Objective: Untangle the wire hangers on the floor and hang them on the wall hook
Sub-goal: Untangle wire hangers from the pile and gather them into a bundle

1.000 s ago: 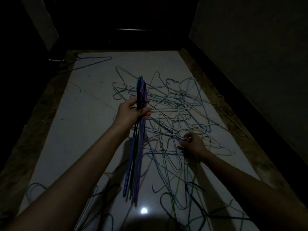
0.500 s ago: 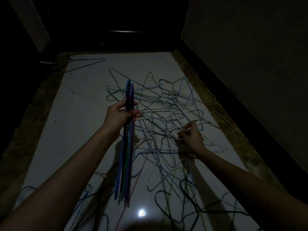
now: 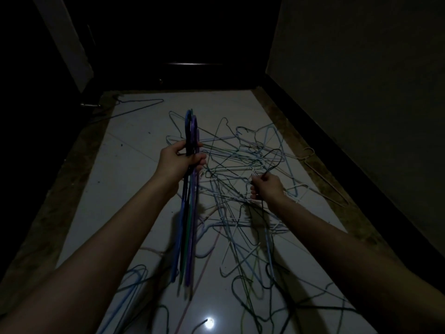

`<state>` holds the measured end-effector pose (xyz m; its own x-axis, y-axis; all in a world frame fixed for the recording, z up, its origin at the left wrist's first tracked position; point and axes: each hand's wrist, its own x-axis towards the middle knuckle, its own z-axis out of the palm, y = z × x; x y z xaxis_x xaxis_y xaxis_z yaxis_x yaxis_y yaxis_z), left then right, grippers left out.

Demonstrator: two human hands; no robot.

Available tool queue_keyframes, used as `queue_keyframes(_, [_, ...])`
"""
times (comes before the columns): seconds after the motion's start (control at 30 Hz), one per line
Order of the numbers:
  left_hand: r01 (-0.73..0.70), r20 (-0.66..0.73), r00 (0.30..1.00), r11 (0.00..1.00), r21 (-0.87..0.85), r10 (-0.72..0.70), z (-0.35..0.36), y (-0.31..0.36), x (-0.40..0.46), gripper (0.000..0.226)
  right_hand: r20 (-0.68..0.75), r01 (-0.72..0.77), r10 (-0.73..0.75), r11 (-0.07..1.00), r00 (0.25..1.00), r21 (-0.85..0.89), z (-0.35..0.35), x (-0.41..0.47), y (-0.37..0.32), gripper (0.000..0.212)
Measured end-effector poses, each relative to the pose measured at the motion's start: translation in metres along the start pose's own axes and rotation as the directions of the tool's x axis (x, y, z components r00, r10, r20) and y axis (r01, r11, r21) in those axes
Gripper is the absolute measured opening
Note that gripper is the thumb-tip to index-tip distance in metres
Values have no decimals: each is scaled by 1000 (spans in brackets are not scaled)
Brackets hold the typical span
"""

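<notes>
My left hand (image 3: 179, 161) grips a bundle of blue, purple and green wire hangers (image 3: 187, 225) by their necks, held upright above the floor. A tangled pile of coloured wire hangers (image 3: 240, 165) lies on the pale tiled floor ahead. My right hand (image 3: 266, 189) pinches a black wire hanger (image 3: 274, 160) and holds it lifted out of the pile, its hook curving up above my fingers. The wall hook is not in view.
Loose hangers lie near my feet (image 3: 252, 285) and at the lower left (image 3: 134, 278). One blue hanger (image 3: 142, 106) lies alone at the far left, a pale one (image 3: 322, 179) by the right wall's dark skirting. A dark doorway closes the far end.
My right hand rose from the pile, lifting a black hanger clear. My left hand with its bundle stayed in place.
</notes>
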<state>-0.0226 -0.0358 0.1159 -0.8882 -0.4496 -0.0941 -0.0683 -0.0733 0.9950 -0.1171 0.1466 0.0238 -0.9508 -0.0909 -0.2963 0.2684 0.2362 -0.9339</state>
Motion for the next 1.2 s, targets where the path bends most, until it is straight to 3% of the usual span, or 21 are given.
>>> queue_keyframes(0.13, [-20,-7,1000,1000,2,20,-11,7,-4,20,-40,83,-83,997,996,-2,3,-1,-10,15])
queue_keyframes(0.27, [-31,-28,999,999,14,32,-21,9,-4,18,-56,106,-104,994,993,39,2,-1,-26,24])
queue_keyframes(0.37, [-39,-37,999,999,8,39,-24,12,-4,19,-55,149,-149,989,987,-11,-1,-3,-38,16])
queue_keyframes(0.5, [-33,-40,999,999,-14,33,-27,16,-3,20,14,134,-134,988,991,-74,-1,-12,-39,14])
queue_keyframes(0.63, [-3,-59,998,1000,-6,2,-31,12,-2,20,90,66,-55,990,994,-122,15,-28,-24,26])
queue_keyframes(0.8, [49,-110,993,999,5,-48,-43,7,-2,19,97,205,-193,969,976,-136,29,-24,-51,29])
queue_keyframes(0.9, [102,-140,985,994,33,-96,-53,0,-5,19,121,175,-149,956,981,-235,30,-25,-35,32])
queue_keyframes(1.07, [184,-198,966,980,80,-165,-68,-15,-4,21,-34,199,-215,945,976,-260,32,-20,-22,34])
queue_keyframes(1.2, [219,-203,958,973,71,-200,-67,-26,-3,19,-49,152,-176,936,983,-317,32,-18,-14,34])
